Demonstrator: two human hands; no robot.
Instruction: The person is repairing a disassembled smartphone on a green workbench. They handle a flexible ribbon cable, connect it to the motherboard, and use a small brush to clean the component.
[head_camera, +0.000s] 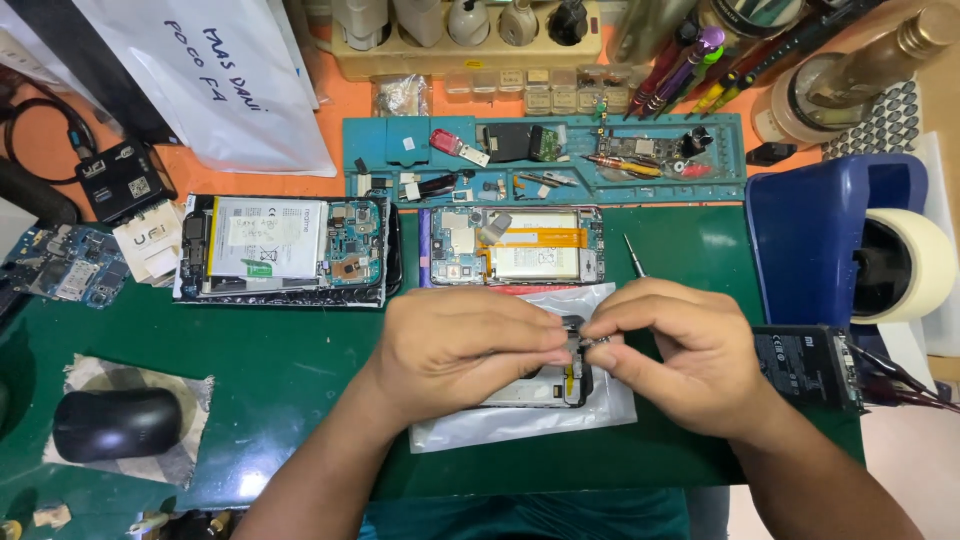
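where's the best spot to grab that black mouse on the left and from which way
Grip the black mouse across its two long sides, coming straight down from above. It lies flat on a cloth, domed back up, clear on all sides.

Hands (580, 350) on small part (585, 340) (opened phone (545, 385) beneath)

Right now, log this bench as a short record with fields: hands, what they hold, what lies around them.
left hand: pinching a small dark part together with the other hand
right hand: fingertips on the same part
under hands: phone frame on a clear plastic bag
behind: two opened phones, screwdriver
far side: blue parts tray
left: black mouse
right: tape roll
surface: green mat
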